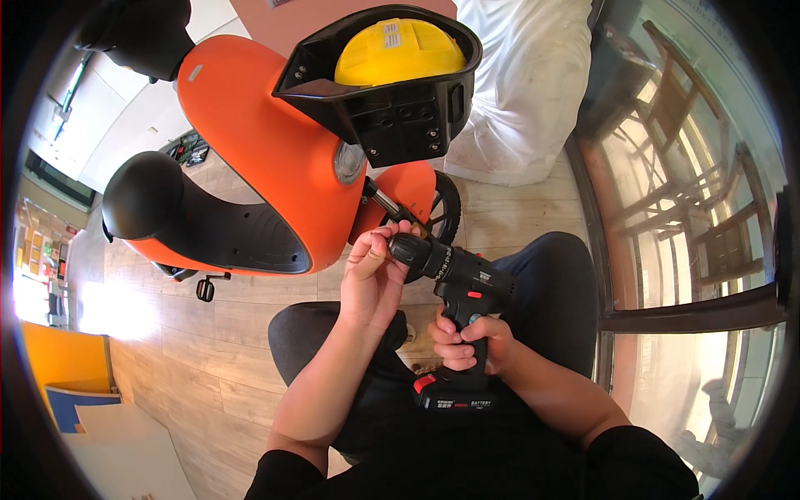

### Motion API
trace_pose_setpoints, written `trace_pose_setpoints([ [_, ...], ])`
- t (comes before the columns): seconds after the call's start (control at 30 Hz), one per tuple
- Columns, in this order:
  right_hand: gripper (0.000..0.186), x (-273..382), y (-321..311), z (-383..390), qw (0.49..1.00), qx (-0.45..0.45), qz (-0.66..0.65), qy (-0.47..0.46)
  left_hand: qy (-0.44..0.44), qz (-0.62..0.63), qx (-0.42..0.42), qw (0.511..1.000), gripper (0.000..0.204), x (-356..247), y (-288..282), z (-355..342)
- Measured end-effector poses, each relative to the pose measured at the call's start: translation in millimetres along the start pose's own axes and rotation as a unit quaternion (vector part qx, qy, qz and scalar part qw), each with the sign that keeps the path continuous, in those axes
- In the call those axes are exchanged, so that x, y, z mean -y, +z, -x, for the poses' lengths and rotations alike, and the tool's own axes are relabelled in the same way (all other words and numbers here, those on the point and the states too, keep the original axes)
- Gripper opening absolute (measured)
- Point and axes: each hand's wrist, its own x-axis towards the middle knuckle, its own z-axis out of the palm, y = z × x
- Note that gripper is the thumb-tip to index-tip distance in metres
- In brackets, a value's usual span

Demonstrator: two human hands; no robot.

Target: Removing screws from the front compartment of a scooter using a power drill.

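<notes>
Adjustment at the nose seems to be the step in hand: the left hand [375, 271] has its fingertips gathered at the ribbed black chuck [408, 252] of a black cordless drill [472, 282] with a red switch. Whether they grip anything there, I cannot tell. The right hand [498, 340] is wrapped round the handle, so the drill hangs over the lap, near the orange-bodied, black-seated two-wheeler [242, 125]. The next move probably calls for a steady handle and careful fingertip alignment.
</notes>
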Motion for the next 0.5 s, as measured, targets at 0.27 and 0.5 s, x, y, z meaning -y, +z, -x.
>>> trace_pose_setpoints([
  [0.27, 0.019, 3.8, 7.9, 2.1, 1.0, 0.0, -0.008, -0.015, -0.045, 0.0, 0.065, 0.997, 0.036, -1.0, 31.3, 6.0],
  [0.5, 0.018, 4.8, 3.4, 6.1, 0.999, 0.032, 0.027, -0.007, -0.052, -0.074, 0.128, 0.988, 0.06, -0.8, 17.6, -3.7],
])
